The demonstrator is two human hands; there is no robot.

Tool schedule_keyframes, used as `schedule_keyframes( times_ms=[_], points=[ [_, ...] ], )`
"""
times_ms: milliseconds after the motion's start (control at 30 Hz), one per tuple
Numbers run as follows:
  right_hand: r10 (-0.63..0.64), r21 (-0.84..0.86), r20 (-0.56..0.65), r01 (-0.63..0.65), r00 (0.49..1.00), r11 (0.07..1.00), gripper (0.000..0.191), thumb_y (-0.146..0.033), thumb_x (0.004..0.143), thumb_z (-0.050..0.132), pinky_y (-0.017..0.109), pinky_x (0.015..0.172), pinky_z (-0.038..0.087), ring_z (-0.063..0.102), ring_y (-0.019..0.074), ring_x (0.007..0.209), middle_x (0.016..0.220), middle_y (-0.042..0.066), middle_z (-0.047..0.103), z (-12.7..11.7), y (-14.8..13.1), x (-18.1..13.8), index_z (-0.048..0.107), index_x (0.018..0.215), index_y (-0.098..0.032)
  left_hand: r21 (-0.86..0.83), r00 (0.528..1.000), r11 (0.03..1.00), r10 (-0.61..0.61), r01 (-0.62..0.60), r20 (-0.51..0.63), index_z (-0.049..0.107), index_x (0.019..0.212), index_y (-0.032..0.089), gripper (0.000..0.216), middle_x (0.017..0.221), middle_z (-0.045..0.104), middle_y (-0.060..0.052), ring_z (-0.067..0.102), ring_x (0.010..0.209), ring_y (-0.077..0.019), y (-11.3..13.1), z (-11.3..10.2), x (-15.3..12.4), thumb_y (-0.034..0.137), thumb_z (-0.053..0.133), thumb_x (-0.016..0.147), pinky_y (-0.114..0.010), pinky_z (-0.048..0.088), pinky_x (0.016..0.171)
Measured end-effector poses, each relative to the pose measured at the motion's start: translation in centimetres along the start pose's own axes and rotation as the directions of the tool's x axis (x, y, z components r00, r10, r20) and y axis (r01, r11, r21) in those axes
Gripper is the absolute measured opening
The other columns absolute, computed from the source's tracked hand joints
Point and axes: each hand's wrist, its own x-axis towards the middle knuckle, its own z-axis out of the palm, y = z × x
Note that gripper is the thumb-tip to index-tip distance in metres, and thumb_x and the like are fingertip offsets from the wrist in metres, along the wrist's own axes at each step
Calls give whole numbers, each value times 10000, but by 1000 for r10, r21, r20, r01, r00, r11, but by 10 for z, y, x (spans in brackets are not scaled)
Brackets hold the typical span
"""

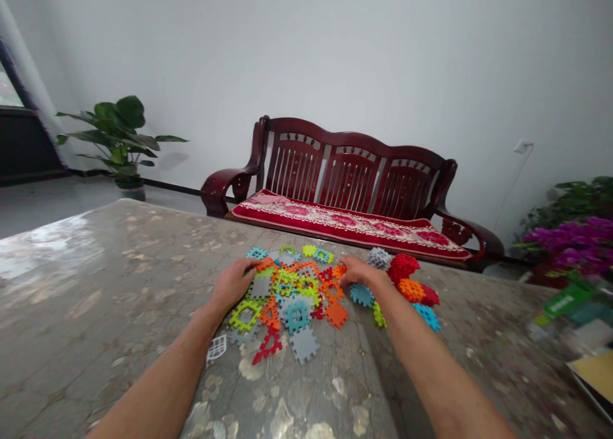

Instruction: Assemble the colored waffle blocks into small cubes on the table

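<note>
A heap of flat interlocking plastic tiles (293, 292) in orange, green, blue, grey and red lies on the marble-patterned table (96, 298). My left hand (233, 283) rests on the heap's left edge, fingers curled over a grey tile (261, 287) and an orange one. My right hand (360, 272) sits at the heap's right side, fingers bent down onto orange tiles (332, 289). A red ball built of tiles (402, 266) and an orange one (412, 290) lie just right of my right hand. Whether either hand grips a tile is unclear.
A dark red wooden bench (345, 183) with a floral cushion stands behind the table. A potted plant (119, 135) is at back left, purple flowers (575, 241) at right. Papers and a green item (567, 301) lie at the table's right edge.
</note>
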Motion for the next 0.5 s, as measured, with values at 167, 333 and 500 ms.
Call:
schedule_keyframes(
  times_ms=[167,333,500],
  points=[
    [0,72,40,-3,999,997,633,-139,554,750,253,800,526,681,214,971,1092,-13,729,-6,5,-2,672,1166,-280,2,1000,1000,-4,4,4,700,1142,235,378,1224,708,-41,629,1134,-227,4,-2,-1,291,443,871,-351,450,1033],
    [24,92,26,-26,999,995,584,-129,555,738,268,772,523,682,216,917,1010,-8,737,-3,4,-2,690,1121,-264,-5,1000,1000,-15,15,17,696,1150,238,373,1226,706,-44,629,1133,-223,2,-1,-1,297,449,876,-351,450,1038],
    [65,127,16,-67,998,990,446,-225,518,817,288,672,524,673,199,737,824,-19,722,2,9,5,707,950,-230,-5,1000,1000,-14,14,1,695,1149,235,372,1225,706,-45,631,1127,-225,1,-1,-1,294,450,875,-356,450,1040]
  ],
)
